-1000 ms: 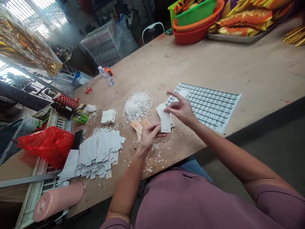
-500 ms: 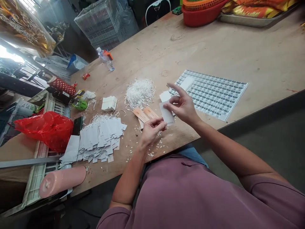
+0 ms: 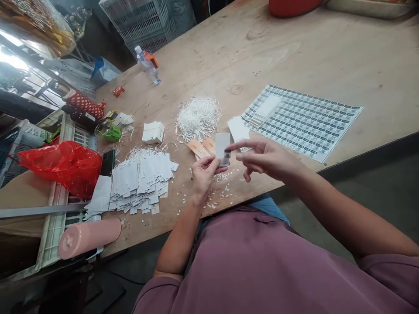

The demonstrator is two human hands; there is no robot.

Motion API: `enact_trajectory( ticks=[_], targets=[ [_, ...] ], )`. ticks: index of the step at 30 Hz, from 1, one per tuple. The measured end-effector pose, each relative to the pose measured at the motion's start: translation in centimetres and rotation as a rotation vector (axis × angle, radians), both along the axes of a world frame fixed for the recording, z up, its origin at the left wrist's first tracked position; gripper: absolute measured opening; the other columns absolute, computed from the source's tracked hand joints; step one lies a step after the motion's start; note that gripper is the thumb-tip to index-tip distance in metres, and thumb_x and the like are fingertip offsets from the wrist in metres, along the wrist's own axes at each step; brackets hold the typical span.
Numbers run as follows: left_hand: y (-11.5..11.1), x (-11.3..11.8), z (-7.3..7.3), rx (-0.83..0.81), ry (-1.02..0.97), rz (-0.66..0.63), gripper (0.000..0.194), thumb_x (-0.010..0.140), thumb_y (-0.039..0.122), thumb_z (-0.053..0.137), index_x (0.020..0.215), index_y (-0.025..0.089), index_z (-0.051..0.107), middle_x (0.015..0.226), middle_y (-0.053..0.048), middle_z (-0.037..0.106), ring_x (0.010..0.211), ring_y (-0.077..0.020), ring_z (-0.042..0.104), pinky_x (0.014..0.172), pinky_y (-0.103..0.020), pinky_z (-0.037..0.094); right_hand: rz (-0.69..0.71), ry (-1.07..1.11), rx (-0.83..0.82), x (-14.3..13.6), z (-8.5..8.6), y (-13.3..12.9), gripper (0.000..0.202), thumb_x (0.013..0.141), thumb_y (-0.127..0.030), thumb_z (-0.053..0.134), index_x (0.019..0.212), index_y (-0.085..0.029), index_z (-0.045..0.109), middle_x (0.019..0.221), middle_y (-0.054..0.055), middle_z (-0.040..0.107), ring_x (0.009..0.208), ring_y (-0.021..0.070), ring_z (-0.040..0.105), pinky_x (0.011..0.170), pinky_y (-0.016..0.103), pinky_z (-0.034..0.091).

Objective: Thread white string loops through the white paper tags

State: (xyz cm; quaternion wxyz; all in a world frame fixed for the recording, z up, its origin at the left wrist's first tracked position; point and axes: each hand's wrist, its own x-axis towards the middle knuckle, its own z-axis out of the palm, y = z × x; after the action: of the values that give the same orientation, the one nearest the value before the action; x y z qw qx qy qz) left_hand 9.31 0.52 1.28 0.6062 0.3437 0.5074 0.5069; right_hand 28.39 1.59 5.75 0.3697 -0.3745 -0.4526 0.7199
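Far left, red plastic bag point(image 3: 62, 168) sits at the table point(image 3: 343, 56) edge, w/ a pink cylinder point(image 3: 90, 237) lying on its side nearer you. Next over, a big heap of white paper tags point(image 3: 140, 183), fanned flat on the wood. Behind that, small white stack point(image 3: 153, 131), then a loose pile of white strings point(image 3: 197, 117). Water bottle point(image 3: 148, 65) stands well back.

Centre now: your left hand point(image 3: 203, 174) is closed on a white tag point(image 3: 222, 148), thumb & fingers pinching its lower edge, tag upright just above the table, near the front edge. Dark sticker point(image 3: 227, 153) shows on the tag's lower right corner. Two tan tags point(image 3: 201, 148) lie just behind, touching the table.

Your right hand point(image 3: 266, 157) is right beside the tag, forefinger stretched to the sticker, other fingers loosely curled; holding nothing, as far as I can see. Small white bits point(image 3: 222, 192) are scattered under both hands.

Right: short stack of white tags point(image 3: 238, 129), then the label sheet point(image 3: 307, 120) lying flat, well apart from your hands.
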Motion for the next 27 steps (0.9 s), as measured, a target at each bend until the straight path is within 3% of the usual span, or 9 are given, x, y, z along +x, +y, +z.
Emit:
enact_trajectory(
  ticks=[3,7,27],
  targets=[
    [-0.3,-0.1,0.3,0.000,-0.022,-0.019,0.036,0.067,0.041,0.087,0.086,0.012,0.078,0.088,-0.009,0.079,0.077,-0.0245,0.078,0.076,-0.040,0.066,0.050,0.088,-0.167,-0.5,-0.6,-0.3,0.043,0.082,-0.032,0.079,0.117,-0.012,0.068,0.040,-0.014,0.039,0.037,0.0049,0.028,0.047,0.030,0.059],
    [-0.6,-0.2,0.4,-0.019,-0.046,-0.024,0.034,0.068,0.040,0.085,0.087,0.013,0.078,0.089,-0.010,0.080,0.079,-0.0264,0.078,0.079,-0.043,0.066,0.076,0.148,-0.239,-1.0,-1.5,0.1,0.041,0.082,-0.029,0.078,0.117,-0.013,0.068,0.037,-0.014,0.037,0.034,0.0044,0.023,0.044,0.029,0.059],
    [-0.6,-0.7,0.3,-0.018,-0.082,-0.020,0.029,0.069,0.034,0.084,0.088,0.013,0.079,0.089,-0.009,0.080,0.083,-0.0270,0.078,0.086,-0.048,0.065,0.100,0.160,-0.229,-1.8,-2.3,0.7,0.035,0.084,-0.027,0.076,0.116,-0.013,0.069,0.038,-0.015,0.036,0.034,0.0039,0.023,0.044,0.025,0.058]
  ],
)
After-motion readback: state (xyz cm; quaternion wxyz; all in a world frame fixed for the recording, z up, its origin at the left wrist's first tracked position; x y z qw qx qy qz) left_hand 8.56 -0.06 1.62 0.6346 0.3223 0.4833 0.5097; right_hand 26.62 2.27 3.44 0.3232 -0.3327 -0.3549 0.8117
